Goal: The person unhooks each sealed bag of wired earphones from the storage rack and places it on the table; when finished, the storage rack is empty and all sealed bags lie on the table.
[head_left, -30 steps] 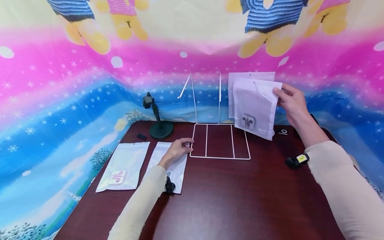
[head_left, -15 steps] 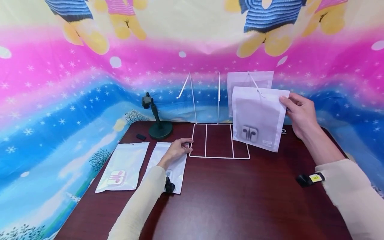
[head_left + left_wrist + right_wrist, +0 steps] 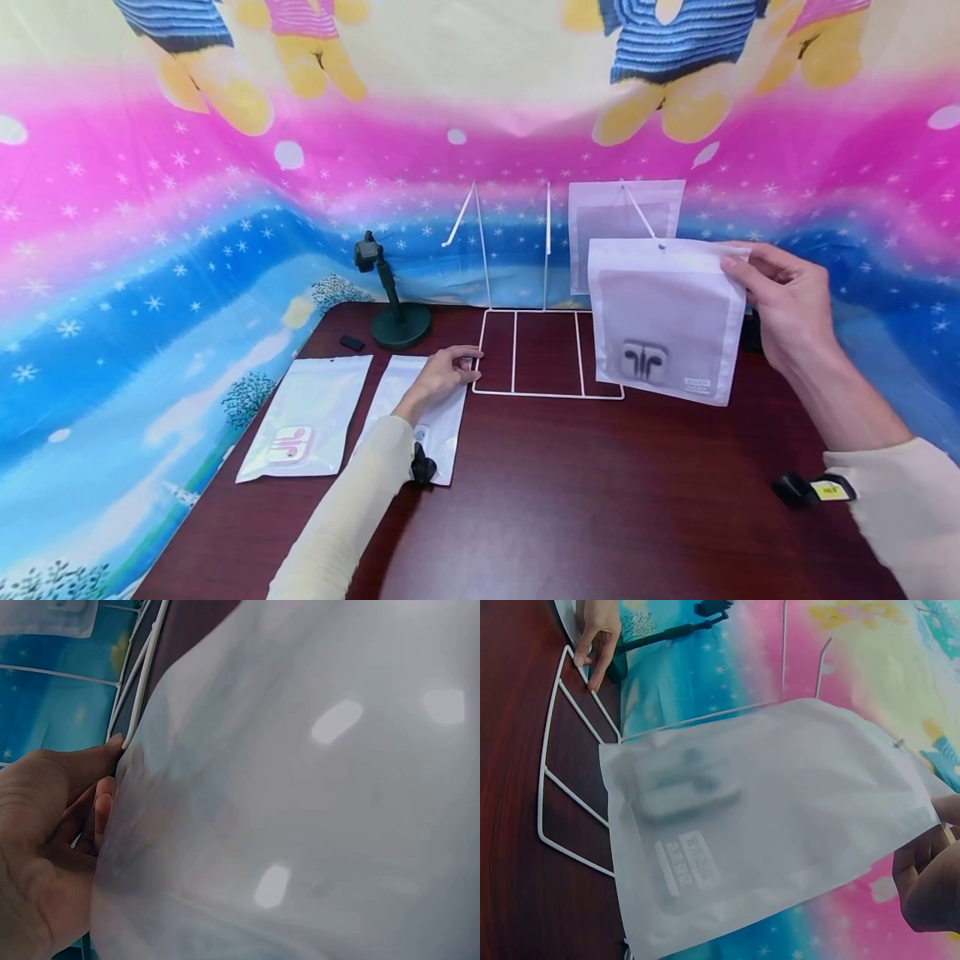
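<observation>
My right hand (image 3: 798, 304) pinches the top right corner of a white zip pouch (image 3: 660, 304) holding dark earphones in a case. The pouch hangs upright, its top hole at the tip of the right prong of a white wire display rack (image 3: 514, 354). In the right wrist view, the prong's tip (image 3: 899, 742) pokes out near the pouch's top edge. Farther back on that prong hangs another white pouch (image 3: 600, 200), partly covered. My left hand (image 3: 438, 379) grips the left side wire of the rack's base, above a white pouch (image 3: 446, 417) lying on the table.
Left of that, a flat white pouch (image 3: 315, 408) shows pink earphones. A dark green stand (image 3: 401, 325) with a small camera-like head is behind them, beside a small black piece (image 3: 352, 342). Two bare prongs rise at the rack's left and middle. A printed cloth (image 3: 450, 100) hangs behind.
My right hand has drawn the front pouch forward, down and right along the prong, from partway along to its tip. The rear pouch and my left hand have stayed in place.
</observation>
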`<state>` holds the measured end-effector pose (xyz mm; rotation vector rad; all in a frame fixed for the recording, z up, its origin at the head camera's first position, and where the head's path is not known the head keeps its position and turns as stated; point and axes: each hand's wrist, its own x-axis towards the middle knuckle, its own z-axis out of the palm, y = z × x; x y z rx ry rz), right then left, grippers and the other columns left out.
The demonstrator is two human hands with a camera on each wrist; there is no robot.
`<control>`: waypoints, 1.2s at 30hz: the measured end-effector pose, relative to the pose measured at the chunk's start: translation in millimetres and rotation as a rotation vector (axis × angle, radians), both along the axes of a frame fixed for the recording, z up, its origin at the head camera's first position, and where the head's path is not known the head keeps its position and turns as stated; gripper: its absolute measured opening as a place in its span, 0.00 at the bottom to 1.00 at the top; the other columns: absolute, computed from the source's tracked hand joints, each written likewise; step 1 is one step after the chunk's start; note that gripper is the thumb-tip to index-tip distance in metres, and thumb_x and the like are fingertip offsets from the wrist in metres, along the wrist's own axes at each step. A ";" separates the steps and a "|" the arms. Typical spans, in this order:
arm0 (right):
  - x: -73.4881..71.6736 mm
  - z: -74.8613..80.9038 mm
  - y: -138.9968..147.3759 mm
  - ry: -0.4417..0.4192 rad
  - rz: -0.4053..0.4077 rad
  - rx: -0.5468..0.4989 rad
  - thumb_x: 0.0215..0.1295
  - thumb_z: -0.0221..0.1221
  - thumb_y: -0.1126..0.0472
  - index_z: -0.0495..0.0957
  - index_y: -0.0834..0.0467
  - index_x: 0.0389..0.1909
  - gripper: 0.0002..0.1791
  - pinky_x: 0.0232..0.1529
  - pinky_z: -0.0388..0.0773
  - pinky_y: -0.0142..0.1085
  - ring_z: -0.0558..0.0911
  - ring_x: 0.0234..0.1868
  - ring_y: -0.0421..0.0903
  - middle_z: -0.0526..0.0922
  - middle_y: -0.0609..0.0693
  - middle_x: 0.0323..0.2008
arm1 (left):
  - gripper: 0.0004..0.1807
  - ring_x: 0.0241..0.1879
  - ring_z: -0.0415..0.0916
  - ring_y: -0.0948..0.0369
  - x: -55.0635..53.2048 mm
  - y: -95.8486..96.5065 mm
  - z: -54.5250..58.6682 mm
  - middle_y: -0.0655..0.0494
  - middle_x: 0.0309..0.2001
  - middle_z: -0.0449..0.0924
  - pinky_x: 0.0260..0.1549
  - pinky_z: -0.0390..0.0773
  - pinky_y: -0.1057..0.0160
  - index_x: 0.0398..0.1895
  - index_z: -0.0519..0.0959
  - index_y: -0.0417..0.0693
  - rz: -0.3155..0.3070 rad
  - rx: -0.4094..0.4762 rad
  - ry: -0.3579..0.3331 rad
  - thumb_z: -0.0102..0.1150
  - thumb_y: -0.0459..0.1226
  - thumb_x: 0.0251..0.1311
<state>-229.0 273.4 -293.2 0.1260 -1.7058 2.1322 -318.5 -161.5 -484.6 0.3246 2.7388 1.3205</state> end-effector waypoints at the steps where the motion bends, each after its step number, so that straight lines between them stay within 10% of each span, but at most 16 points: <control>1: 1.7 0.7 -0.1 0.010 0.004 -0.005 0.61 0.73 0.65 0.89 0.61 0.50 0.16 0.28 0.81 0.28 0.87 0.29 0.41 0.90 0.48 0.30 | 0.23 0.38 0.73 0.60 0.1 -0.4 0.0 0.54 0.36 0.78 0.44 0.72 0.61 0.63 0.83 0.48 0.001 0.000 -0.005 0.70 0.32 0.63; 17: 27.6 -3.7 11.0 0.022 0.010 -0.029 0.60 0.73 0.68 0.86 0.66 0.53 0.19 0.30 0.83 0.28 0.88 0.30 0.41 0.91 0.49 0.32 | 0.23 0.40 0.74 0.57 -0.4 -1.6 -1.6 0.53 0.38 0.79 0.48 0.74 0.58 0.64 0.83 0.50 -0.007 -0.008 -0.013 0.70 0.34 0.65; 36: 41.1 -81.3 86.3 -0.285 0.084 -0.083 0.70 0.65 0.68 0.92 0.51 0.40 0.10 0.27 0.82 0.30 0.85 0.28 0.38 0.89 0.43 0.32 | 0.23 0.43 0.74 0.55 1.9 -2.3 2.5 0.52 0.42 0.79 0.50 0.75 0.57 0.65 0.82 0.53 0.024 0.006 -0.047 0.68 0.34 0.67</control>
